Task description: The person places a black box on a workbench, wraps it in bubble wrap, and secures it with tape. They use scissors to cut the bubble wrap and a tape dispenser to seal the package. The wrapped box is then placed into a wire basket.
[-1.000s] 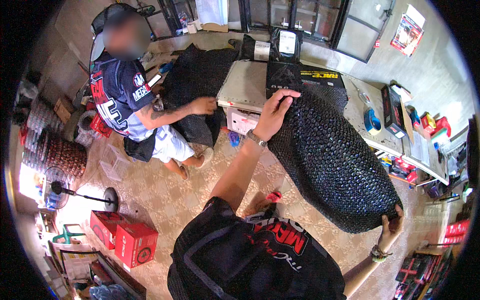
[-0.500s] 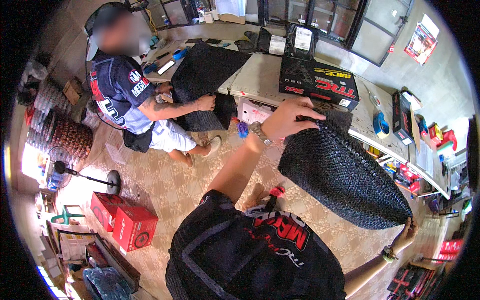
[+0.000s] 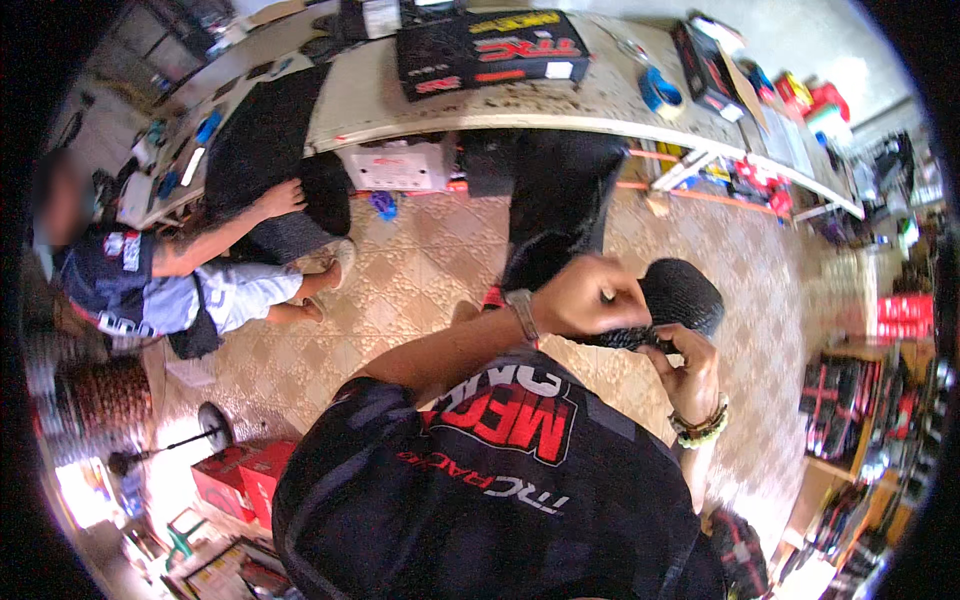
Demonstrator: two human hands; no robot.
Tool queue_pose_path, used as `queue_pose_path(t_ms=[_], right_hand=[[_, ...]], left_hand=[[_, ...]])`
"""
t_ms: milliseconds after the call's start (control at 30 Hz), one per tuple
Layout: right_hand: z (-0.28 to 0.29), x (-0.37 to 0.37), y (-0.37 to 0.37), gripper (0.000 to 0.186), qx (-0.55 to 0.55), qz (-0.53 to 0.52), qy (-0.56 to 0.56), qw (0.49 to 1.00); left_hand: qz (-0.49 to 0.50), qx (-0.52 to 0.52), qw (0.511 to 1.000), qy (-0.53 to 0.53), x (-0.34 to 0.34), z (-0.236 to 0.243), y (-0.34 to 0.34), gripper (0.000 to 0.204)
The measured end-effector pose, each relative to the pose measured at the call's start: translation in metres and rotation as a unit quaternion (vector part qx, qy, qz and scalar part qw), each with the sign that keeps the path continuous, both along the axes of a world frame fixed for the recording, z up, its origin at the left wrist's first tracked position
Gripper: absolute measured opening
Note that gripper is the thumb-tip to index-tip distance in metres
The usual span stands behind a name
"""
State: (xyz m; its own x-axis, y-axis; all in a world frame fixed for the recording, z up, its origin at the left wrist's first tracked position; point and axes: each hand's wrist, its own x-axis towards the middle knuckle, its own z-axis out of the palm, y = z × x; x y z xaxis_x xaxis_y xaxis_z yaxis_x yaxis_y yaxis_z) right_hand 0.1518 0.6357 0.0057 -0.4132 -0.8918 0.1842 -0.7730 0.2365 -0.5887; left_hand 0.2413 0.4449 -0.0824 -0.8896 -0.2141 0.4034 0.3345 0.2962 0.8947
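My left hand [image 3: 597, 297] is closed on the edge of a black textured sheet, with its fingers partly blurred. Close beside it, my right hand [image 3: 683, 368] pinches the same edge between thumb and fingers. The knitted-looking black textured sheet [image 3: 685, 295] bulges up in a rounded fold beyond both hands. A smoother black expanse of material [image 3: 560, 195] extends from behind my left hand toward the table; whether it belongs to the same sheet I cannot tell. To the left, a co-worker's hand [image 3: 282, 198] rests on another black sheet [image 3: 265, 125] draped over the table edge.
A long pale table [image 3: 350, 110] bears a black printed box [image 3: 490, 55], a blue tape roll [image 3: 660, 92] and an open dark box [image 3: 708, 70]. Below stands a white carton [image 3: 395, 165]. Red boxes [image 3: 240, 480] and a fan [image 3: 212, 428] are at lower left, shelves [image 3: 835, 430] at right.
My hands were far apart, stretching the textured sheet lengthwise; now they are close together and the sheet is folded up. The view has shifted, and the co-worker appears farther left.
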Motion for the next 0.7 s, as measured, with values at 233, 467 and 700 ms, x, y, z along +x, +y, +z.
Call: queue_pose_path(t_ms=[233,467,700], right_hand=[[-0.026,0.023,0.067,0.024,0.057,-0.007,-0.129,0.99],[-0.036,0.041,0.098,0.026,0.166,-0.126,-0.246,0.947],[-0.011,0.023,0.11,0.027,0.27,-0.159,-0.295,0.903]], left_hand=[[0.176,-0.182,0.792,-0.555,-0.05,-0.194,-0.044,0.088],[0.064,-0.186,0.783,-0.59,-0.069,-0.262,0.005,0.096],[0.101,0.154,0.669,-0.72,-0.078,-0.282,0.037,0.122]])
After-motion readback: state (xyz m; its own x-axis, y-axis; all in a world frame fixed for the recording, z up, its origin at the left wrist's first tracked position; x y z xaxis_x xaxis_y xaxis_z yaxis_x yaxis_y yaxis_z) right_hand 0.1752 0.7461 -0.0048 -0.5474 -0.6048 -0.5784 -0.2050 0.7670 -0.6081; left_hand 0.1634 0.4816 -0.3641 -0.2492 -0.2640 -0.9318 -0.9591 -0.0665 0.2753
